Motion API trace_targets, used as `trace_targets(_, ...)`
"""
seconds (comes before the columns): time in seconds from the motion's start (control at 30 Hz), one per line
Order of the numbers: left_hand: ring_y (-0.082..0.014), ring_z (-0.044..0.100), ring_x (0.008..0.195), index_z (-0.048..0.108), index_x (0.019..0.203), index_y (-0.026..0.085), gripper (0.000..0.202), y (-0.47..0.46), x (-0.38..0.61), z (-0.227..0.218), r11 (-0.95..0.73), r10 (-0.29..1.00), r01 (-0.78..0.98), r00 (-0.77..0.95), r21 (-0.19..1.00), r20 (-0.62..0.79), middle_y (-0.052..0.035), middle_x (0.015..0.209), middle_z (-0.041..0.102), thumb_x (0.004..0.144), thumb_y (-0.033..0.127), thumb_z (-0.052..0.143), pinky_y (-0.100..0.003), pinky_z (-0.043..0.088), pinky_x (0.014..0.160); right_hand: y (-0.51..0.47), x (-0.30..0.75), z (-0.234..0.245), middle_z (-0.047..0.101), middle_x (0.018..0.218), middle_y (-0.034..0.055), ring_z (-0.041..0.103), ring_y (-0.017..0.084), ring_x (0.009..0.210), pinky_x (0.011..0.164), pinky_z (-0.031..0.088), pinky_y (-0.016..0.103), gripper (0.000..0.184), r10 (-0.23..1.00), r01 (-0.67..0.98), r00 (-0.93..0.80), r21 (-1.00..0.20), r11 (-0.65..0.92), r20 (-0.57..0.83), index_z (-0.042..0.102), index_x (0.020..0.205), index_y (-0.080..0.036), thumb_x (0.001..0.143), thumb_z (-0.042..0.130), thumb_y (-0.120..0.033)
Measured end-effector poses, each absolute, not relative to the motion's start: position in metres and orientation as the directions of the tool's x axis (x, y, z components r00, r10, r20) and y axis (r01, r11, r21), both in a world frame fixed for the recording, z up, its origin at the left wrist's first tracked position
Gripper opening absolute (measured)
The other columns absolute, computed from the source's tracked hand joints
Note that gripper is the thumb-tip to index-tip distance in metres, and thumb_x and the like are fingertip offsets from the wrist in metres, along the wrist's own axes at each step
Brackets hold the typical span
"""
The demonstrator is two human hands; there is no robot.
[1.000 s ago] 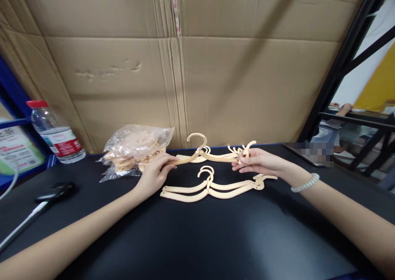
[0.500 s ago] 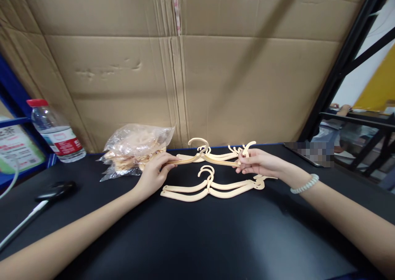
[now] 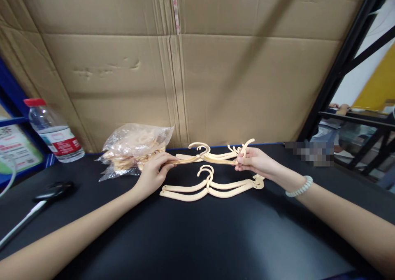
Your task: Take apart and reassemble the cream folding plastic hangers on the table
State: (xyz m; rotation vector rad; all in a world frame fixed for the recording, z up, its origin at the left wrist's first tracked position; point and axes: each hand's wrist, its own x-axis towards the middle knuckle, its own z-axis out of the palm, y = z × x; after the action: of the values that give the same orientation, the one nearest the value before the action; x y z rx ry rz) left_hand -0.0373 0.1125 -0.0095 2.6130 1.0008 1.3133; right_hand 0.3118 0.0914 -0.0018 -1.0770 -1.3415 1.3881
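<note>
My left hand (image 3: pixel 152 174) pinches the left end of a cream plastic hanger (image 3: pixel 202 157), and my right hand (image 3: pixel 254 163) pinches its right end. The hanger is held low over another cream hanger lying at the back of the black table (image 3: pixel 197 239). A small stack of the same cream hangers (image 3: pixel 210 187) lies flat just in front of my hands. A clear plastic bag of hangers (image 3: pixel 135 148) sits to the left, close to my left hand. A pale bead bracelet is on my right wrist.
A water bottle with a red cap (image 3: pixel 54 132) stands at the far left. A black object with a white cable (image 3: pixel 51 191) lies at the front left. Cardboard (image 3: pixel 185 66) walls off the back. A black metal rack frame (image 3: pixel 342 62) rises at the right.
The held hanger has tipped down from nearly upright to almost flat, its hook now lower over the back hanger. Both hands have kept their grip and barely shifted.
</note>
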Motion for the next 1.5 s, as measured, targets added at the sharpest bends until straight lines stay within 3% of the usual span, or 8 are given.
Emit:
trace_targets(0.23, -0.0174, 0.065, 0.074, 0.065, 0.098, 0.018, 0.017, 0.114, -0.038, -0.012, -0.778, 0.585, 0.536, 0.427, 0.328, 0.69, -0.0036, 0.082, 0.067, 0.091, 0.017, 0.049, -0.032, 0.051, 0.071, 0.093, 0.307, 0.0, 0.066, 0.063, 0.0006, 0.064, 0.011, 0.054, 0.057, 0.057, 0.024, 0.031, 0.989, -0.011, -0.136, -0.998, 0.061, 0.062, 0.053, 0.072, -0.017, 0.065, 0.082, -0.023)
trace_targets(0.37, -0.0149, 0.063, 0.066, 0.063, 0.103, 0.018, 0.018, 0.109, -0.035, -0.01, -0.773, 0.597, 0.54, 0.442, 0.334, 0.669, -0.0026, 0.08, 0.066, 0.093, 0.021, 0.048, -0.027, 0.049, 0.061, 0.092, 0.306, -0.001, 0.066, 0.066, 0.0021, 0.066, 0.012, 0.058, 0.06, 0.057, 0.025, 0.028, 0.992, -0.028, -0.113, -0.998, 0.056, 0.058, 0.053, 0.072, -0.017, 0.067, 0.08, -0.023)
trace_targets(0.63, -0.015, 0.059, 0.068, 0.065, 0.094, 0.018, 0.013, 0.103, -0.03, -0.006, -0.786, 0.548, 0.574, 0.476, 0.229, 0.688, -0.0027, 0.08, 0.066, 0.09, 0.027, 0.056, -0.027, 0.048, 0.064, 0.089, 0.305, 0.0, 0.068, 0.074, 0.0068, 0.066, 0.015, 0.061, 0.064, 0.057, 0.029, 0.023, 0.991, -0.035, -0.132, -0.999, 0.023, 0.027, 0.055, 0.074, -0.017, 0.072, 0.077, -0.024)
trace_targets(0.93, -0.0169, 0.06, 0.071, 0.064, 0.092, 0.017, 0.014, 0.102, -0.029, -0.008, -0.761, 0.566, 0.607, 0.448, 0.229, 0.692, -0.0033, 0.08, 0.065, 0.091, 0.027, 0.053, -0.028, 0.047, 0.067, 0.095, 0.32, 0.008, 0.064, 0.079, 0.0028, 0.059, 0.013, 0.073, 0.064, 0.05, 0.025, 0.03, 0.982, -0.145, -0.137, -0.983, 0.113, 0.133, 0.069, 0.083, -0.017, 0.075, 0.074, -0.045)
trace_targets(1.1, -0.0172, 0.06, 0.07, 0.06, 0.086, 0.017, 0.01, 0.1, -0.03, -0.007, -0.756, 0.57, 0.612, 0.441, 0.233, 0.693, -0.0026, 0.078, 0.064, 0.088, 0.023, 0.052, -0.029, 0.046, 0.066, 0.104, 0.348, 0.018, 0.059, 0.065, -0.0023, 0.054, 0.009, 0.061, 0.063, 0.047, 0.024, 0.027, 0.984, -0.162, -0.139, -0.982, 0.092, 0.115, 0.07, 0.081, -0.018, 0.066, 0.082, -0.038)
trace_targets(1.17, -0.0164, 0.058, 0.067, 0.058, 0.082, 0.017, 0.008, 0.097, -0.031, -0.004, -0.771, 0.562, 0.593, 0.461, 0.232, 0.687, -0.0016, 0.074, 0.062, 0.085, 0.022, 0.052, -0.029, 0.045, 0.064, 0.102, 0.361, 0.024, 0.062, 0.066, -0.0003, 0.057, 0.011, 0.063, 0.066, 0.048, 0.026, 0.028, 0.98, -0.109, -0.18, -0.992, 0.063, 0.082, 0.07, 0.08, -0.016, 0.063, 0.083, -0.035)
trace_targets(1.27, -0.0153, 0.053, 0.061, 0.053, 0.078, 0.018, 0.006, 0.093, -0.033, -0.001, -0.811, 0.531, 0.538, 0.51, 0.231, 0.677, -0.0004, 0.069, 0.056, 0.082, 0.021, 0.05, -0.028, 0.042, 0.059, 0.096, 0.377, 0.033, 0.068, 0.072, 0.0034, 0.062, 0.015, 0.068, 0.067, 0.049, 0.029, 0.031, 0.949, 0.113, -0.314, -0.992, 0.056, 0.018, 0.071, 0.085, -0.015, 0.064, 0.082, -0.035)
trace_targets(1.5, -0.017, 0.05, 0.063, 0.043, 0.065, 0.021, 0.012, 0.087, -0.035, -0.003, -0.917, 0.398, 0.325, 0.7, 0.232, 0.593, -0.0041, 0.072, 0.054, 0.075, 0.026, 0.048, -0.03, 0.042, 0.057, 0.091, 0.397, 0.043, 0.072, 0.08, 0.0056, 0.065, 0.017, 0.076, 0.073, 0.048, 0.031, 0.029, 0.82, 0.525, -0.553, -0.826, 0.204, -0.149, 0.071, 0.081, -0.014, 0.069, 0.078, -0.04)
